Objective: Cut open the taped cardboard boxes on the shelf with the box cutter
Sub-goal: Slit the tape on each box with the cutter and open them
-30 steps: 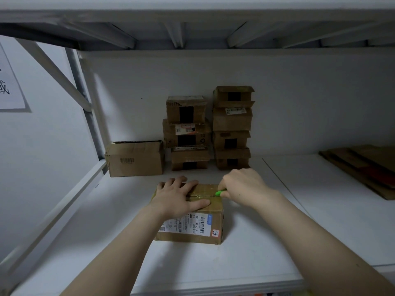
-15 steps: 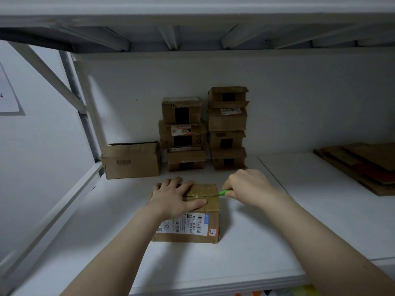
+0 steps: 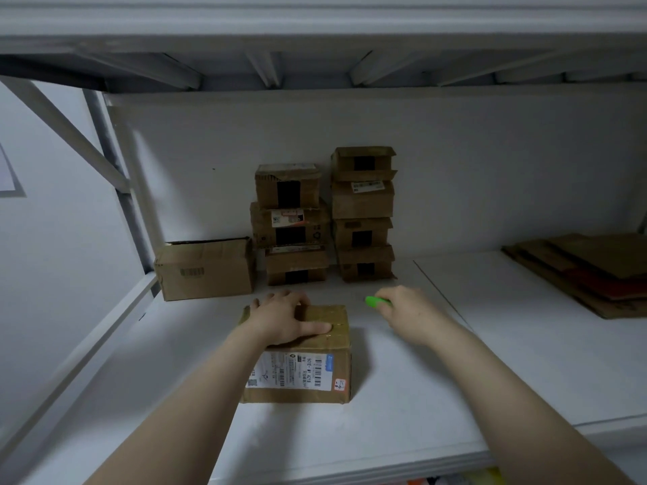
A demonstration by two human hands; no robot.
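A small taped cardboard box [image 3: 308,372] with a white shipping label on its front sits on the white shelf [image 3: 437,386]. My left hand [image 3: 285,318] lies flat on its top, thumb along the tape seam. My right hand [image 3: 402,311] is to the right of the box, off it, gripping a green box cutter [image 3: 376,302] whose tip points left. Whether a blade is out I cannot tell.
Two stacks of small taped boxes [image 3: 362,215] stand against the back wall, with a larger carton [image 3: 204,269] to their left. Flattened cardboard [image 3: 588,271] lies at the far right. The upper shelf's beams hang overhead; a diagonal brace runs on the left.
My right hand drew the green cutter rightwards along the box top and off its right edge. The left hand stayed pressed on the box.
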